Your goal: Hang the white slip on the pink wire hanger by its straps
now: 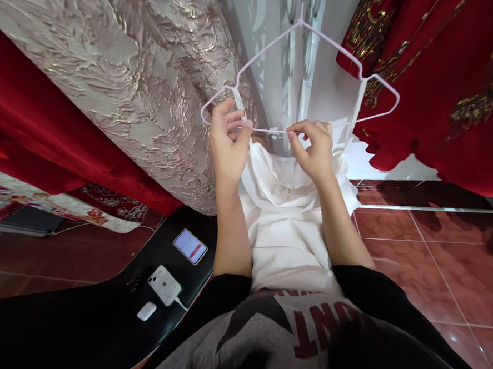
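Note:
A thin white wire hanger (322, 41) hangs in front of me, with a white sleeveless garment (286, 220) draped below it. My left hand (228, 139) is closed round the garment's left strap at the hanger's left shoulder. My right hand (313, 147) pinches the hanger's lower bar and the garment's neckline near the middle. The garment's right strap (357, 110) is looped over the hanger's right shoulder.
A gold brocade cloth (123, 71) hangs at the left, red embroidered garments (449, 80) at the right. On a black surface (75, 319) lie two phones (190, 246), (164, 284) and a small white case (147, 311). Red floor tiles (426, 257) spread to the right.

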A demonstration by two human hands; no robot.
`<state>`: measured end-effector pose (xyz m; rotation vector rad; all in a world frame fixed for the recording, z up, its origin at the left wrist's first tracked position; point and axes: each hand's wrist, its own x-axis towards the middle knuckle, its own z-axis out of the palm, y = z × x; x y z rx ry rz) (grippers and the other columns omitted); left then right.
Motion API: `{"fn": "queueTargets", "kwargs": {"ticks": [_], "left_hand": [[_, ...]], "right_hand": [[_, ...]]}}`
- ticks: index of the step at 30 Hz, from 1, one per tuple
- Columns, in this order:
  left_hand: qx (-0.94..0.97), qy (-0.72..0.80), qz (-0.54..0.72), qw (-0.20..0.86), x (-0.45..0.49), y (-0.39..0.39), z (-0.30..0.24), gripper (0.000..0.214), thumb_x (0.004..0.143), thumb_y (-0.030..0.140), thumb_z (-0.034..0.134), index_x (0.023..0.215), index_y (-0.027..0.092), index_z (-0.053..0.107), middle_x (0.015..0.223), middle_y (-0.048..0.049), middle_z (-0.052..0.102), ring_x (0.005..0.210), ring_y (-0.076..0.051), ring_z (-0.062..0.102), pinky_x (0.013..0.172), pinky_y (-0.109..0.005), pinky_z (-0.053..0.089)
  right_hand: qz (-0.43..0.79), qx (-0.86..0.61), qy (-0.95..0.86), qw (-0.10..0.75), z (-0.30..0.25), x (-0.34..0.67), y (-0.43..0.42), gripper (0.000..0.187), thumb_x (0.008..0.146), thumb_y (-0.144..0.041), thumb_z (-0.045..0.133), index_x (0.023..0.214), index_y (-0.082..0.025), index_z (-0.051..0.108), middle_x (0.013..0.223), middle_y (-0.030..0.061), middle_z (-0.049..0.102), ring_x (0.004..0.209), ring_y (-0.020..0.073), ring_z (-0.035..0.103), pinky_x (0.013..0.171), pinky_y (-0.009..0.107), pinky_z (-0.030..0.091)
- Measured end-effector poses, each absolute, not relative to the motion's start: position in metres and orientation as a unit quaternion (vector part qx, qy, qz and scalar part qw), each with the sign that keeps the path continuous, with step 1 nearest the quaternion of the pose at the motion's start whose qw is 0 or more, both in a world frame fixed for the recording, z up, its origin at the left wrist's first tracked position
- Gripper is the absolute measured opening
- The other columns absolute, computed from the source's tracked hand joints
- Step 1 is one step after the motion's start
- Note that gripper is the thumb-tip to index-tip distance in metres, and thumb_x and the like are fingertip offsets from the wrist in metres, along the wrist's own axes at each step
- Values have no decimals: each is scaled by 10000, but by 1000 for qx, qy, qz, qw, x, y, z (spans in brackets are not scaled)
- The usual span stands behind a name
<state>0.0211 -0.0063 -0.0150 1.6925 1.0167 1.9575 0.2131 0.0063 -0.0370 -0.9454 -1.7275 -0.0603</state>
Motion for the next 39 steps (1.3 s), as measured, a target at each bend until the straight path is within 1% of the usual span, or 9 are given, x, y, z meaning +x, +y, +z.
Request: {"fn": "queueTargets", "kwargs": {"ticks": [5, 11, 14, 16, 19, 25, 31, 35, 39], "left_hand": [[545, 338, 708, 296, 20, -14, -1, 235, 889, 179, 674, 1065, 269, 547, 903, -18, 665, 725, -204, 633, 626, -320, 487], [486, 344, 715, 367, 25, -24, 18, 184, 909, 178, 627, 1041, 256, 526, 852, -12, 695, 562, -132, 541, 448, -234, 316], [457, 254, 710, 472, 19, -35, 39, 142, 964, 240, 511, 1098, 219, 551, 1011, -78, 697, 539, -123, 518, 393, -239, 246], [443, 185, 705, 522, 9, -40, 46, 336, 1040, 353, 297, 1096, 213, 597, 1221, -87, 647, 635, -137, 575, 399, -249, 302], [397, 135, 778, 468, -11, -37, 36, 500, 1060, 400, 128, 1085, 230, 598, 1340, -17, 587, 786, -127, 610, 445, -221, 372], [234, 210, 865, 392, -21, -6, -14, 274, 982, 308, 389, 1222, 201, 463, 1365, -63, 536, 984, -142, 609, 576, -185, 442], [457, 241, 730, 447, 28, -2, -23, 202, 871, 406, 618, 971, 234, 580, 1075, -86, 671, 1081, -257, 651, 883, -324, 531], [476, 253, 737, 407, 42, -6, -21, 233, 882, 451, 634, 918, 241, 542, 841, -54, 637, 1010, -253, 682, 762, -303, 548], [470, 259, 745, 396, 41, -3, -22, 180, 901, 391, 623, 912, 238, 528, 786, -35, 605, 926, -224, 699, 644, -255, 522]], "right_hand": [[-7, -387, -727, 567, -37, 212, 3, 278, 934, -460, 517, 868, -228, 656, 811, -38, 675, 773, 124, 555, 902, 344, 343], [1, -386, -727, 568, -37, 212, 3, 255, 939, -431, 516, 868, -229, 653, 804, -40, 665, 774, 118, 553, 905, 342, 337], [10, -380, -724, 576, -36, 215, 2, 270, 925, -455, 532, 851, -225, 654, 780, -37, 653, 741, 115, 530, 909, 345, 348], [17, -377, -724, 577, -35, 216, 0, 275, 914, -470, 543, 855, -226, 657, 777, -35, 652, 725, 115, 516, 911, 348, 354], [22, -379, -731, 566, -34, 219, 0, 269, 915, -466, 542, 873, -228, 661, 783, -33, 659, 730, 119, 517, 920, 355, 353], [7, -365, -737, 569, -37, 216, 3, 261, 941, -441, 501, 928, -234, 661, 837, -22, 665, 806, 133, 559, 934, 366, 364], [18, -359, -750, 555, -28, 211, -11, 252, 951, -415, 473, 1016, -263, 662, 946, 6, 679, 947, 173, 605, 975, 423, 412], [-28, -385, -655, 650, -20, 234, -13, 279, 966, -396, 410, 1132, -265, 592, 1203, 67, 591, 1172, 234, 557, 1005, 510, 431], [-12, -438, -564, 700, -15, 271, 5, 332, 899, -280, 547, 1228, -249, 522, 1324, 135, 491, 1140, 219, 562, 973, 456, 490]]}}
